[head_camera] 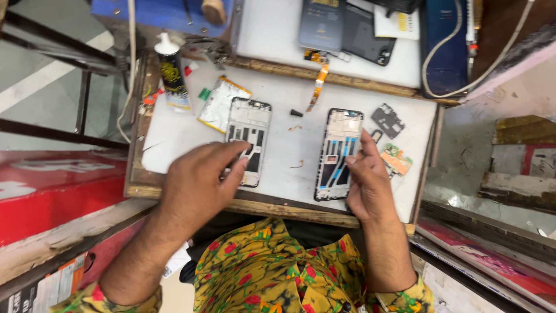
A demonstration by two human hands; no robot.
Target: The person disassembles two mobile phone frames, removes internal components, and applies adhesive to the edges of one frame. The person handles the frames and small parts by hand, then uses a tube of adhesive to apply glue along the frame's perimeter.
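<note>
On the white tabletop (289, 145) two stripped phone frames lay side by side. The left hand (200, 179) rested over the lower part of the silver phone frame (250, 130), its fingers (234, 152) curled loosely and touching the frame's edge, pinching nothing that could be made out. The right hand (366, 179) lay against the right edge of the black phone frame (339, 152), fingers held together and pressed along its side, not wrapped around it. Just right of that hand sat a small green circuit board (397, 159) and a dark plastic cover (387, 120). A foil-wrapped battery (217, 103) and a black glue tube (172, 75) lay beyond the silver frame, and an orange flex cable (318, 84) trailed between the frames' far ends.
</note>
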